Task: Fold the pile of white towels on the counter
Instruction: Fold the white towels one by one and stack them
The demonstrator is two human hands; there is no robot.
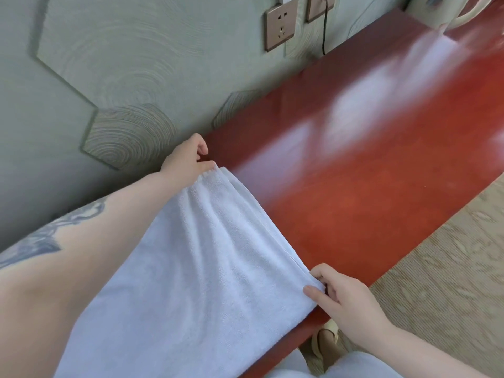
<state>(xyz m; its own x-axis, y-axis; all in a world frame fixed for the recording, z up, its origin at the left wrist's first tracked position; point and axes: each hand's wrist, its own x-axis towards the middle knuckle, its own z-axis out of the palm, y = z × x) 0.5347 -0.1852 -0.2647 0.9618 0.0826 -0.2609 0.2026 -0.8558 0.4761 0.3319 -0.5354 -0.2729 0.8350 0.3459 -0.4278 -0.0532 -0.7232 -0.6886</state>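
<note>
Wallpaper (pixel 81 64), grey-green w/ hexagon and ring pattern, fills the far left behind the left forearm (pixel 81 241), which is bare w/ a dark tattoo and reaches diagonally up toward the wall. Left hand (pixel 188 159) sits at the wall-side edge of the counter (pixel 354 165), thumb and fingers pinched shut on the far corner of a white towel (pixel 196 263); hem bunches into small gathers right at that pinch. From there the towel's leading edge runs down and to the right, a doubled layer showing along it, to the other grip. Behind that edge the cloth slopes back toward the person w/ soft lengthwise folds between the 2 grips, covering the near-left part of the counter. Right hand (pixel 343 298) holds the near corner at the counter's front edge, thumb on top, fingers curled under, closed on the cloth. Beyond both grips, the glossy red-brown counter is bare w/ pale window glare. Below the right hand, a tan slipper (pixel 327 342) and pale trousers (pixel 341 366) show past the counter's front edge, over beige patterned carpet (pixel 441 282). Top, well past the grips: wall socket (pixel 279 25), black cable (pixel 324 25) hanging from a 2nd plate, and a cream kettle (pixel 441 9) at the counter's far end, partly cut off.
</note>
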